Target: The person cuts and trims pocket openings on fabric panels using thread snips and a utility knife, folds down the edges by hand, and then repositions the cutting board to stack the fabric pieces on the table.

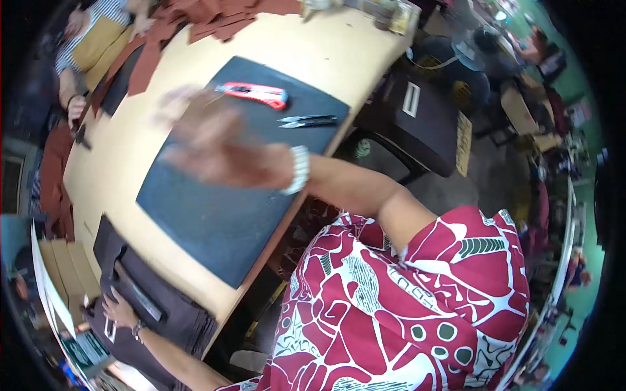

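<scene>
My right hand (218, 140), with a pale bracelet at the wrist, is over the dark cutting mat (215, 221). Motion smears its fingers, so whether it holds anything is unclear. Beyond it on the mat lies a red utility knife (255, 94), and beside that a pair of black-handled thread snips (310, 121). At the lower left, my left hand (120, 311) rests flat, fingers spread, on a stack of dark fabric pieces (176, 329). Near those fingers are a dark flat bar (138, 291) and a small white rectangular frame (110, 331).
Reddish-brown fabric pieces (215, 18) cover the table's far side, where another person's hand (76, 107) is near dark scissors-like handles (83, 137). A dark fabric pile (417, 124) stands off the table's right edge. Cardboard (62, 267) borders the left side.
</scene>
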### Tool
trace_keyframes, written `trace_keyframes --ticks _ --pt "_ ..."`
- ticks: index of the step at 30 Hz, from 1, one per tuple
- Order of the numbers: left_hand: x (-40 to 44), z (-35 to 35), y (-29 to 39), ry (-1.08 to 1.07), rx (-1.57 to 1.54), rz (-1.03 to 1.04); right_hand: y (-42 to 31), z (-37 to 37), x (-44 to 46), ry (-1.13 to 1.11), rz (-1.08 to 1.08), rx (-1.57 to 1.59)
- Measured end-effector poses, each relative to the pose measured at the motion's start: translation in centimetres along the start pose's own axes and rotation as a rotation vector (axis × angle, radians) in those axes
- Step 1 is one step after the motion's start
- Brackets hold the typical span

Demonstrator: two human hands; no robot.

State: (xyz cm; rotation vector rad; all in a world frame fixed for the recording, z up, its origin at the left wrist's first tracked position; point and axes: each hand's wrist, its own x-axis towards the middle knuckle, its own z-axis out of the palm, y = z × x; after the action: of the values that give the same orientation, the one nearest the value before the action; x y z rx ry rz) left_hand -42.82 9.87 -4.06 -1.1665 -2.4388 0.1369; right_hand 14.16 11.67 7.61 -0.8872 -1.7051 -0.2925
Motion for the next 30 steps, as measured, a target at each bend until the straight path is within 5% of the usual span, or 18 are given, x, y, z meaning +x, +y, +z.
trace_keyframes --ticks 1,2,3,5,8,9,10,11,13,14,15,17,21,24,26,27,28,30 --pt "2.0 2.6 -1.9 -0.048 -0.096 -0.002 1.7 -2.1 -1.4 0.097 0.027 0.047" --pt "3.0 3.3 -2.8 -0.093 -0.188 -0.006 3.2 -6.2 -3.0 0.174 0.28 0.107" --pt "3.6 4.4 -4.1 -0.079 -0.11 0.089 6.3 -10.4 -5.4 0.105 0.179 -0.318" --pt "2.8 1.8 -2.9 -0.089 0.246 0.268 10.2 -17.5 -10.9 0.063 0.459 -0.603" --pt "-1.8 -4.6 3.2 0.045 -0.444 0.028 13.4 -21.8 -20.7 -0.277 0.739 -0.786" --pt "-0.9 -2.1 3.3 0.237 -0.608 0.343 13.9 -22.7 -23.1 -0.363 0.804 -0.806" --pt "-4.4 -6.8 6.6 0.062 -0.727 0.324 14.5 -23.2 -24.9 -0.454 0.868 -0.823" --pt "-9.4 -12.5 11.3 -0.114 -0.841 0.299 15.5 -23.4 -26.0 -0.473 0.844 -0.82" --pt "-13.9 -14.3 15.3 -0.012 -0.686 0.557 17.2 -23.4 -27.2 -0.5 0.785 -0.818" --pt "-17.7 -16.7 18.1 -0.082 -0.627 0.494 17.8 -23.2 -26.9 -0.59 0.757 -0.837" --pt "-19.2 -16.5 19.4 -0.021 -0.668 0.7 18.2 -21.8 -26.4 -0.681 0.728 -0.855" --pt "-24.7 -20.4 23.4 -0.113 -0.723 0.727 20.6 -20.6 -25.8 -0.911 0.718 -0.871" --pt "-29.5 -22.1 28.0 -0.179 -0.758 0.79 24.7 -19.5 -28.0 -0.979 0.522 -0.781" --pt "-30.0 -22.3 28.6 -0.143 -0.717 0.804 26.6 -19.3 -29.5 -0.807 0.503 -0.649" --pt "-30.1 -22.9 28.2 -0.148 -0.845 0.778 23.1 -21.3 -23.8 -0.317 0.846 -0.454" --pt "-30.1 -23.6 28.2 -0.117 -0.938 0.825 21.5 -22.4 -21.9 -0.012 0.874 -0.395" --pt "-30.4 -24.6 28.5 -0.088 -1.032 0.872 21.7 -24.0 -21.4 0.157 0.71 -0.524" --pt "-31.2 -27.0 29.5 -0.103 -1.21 0.985 19.1 -26.0 -18.9 0.427 0.782 -0.404"
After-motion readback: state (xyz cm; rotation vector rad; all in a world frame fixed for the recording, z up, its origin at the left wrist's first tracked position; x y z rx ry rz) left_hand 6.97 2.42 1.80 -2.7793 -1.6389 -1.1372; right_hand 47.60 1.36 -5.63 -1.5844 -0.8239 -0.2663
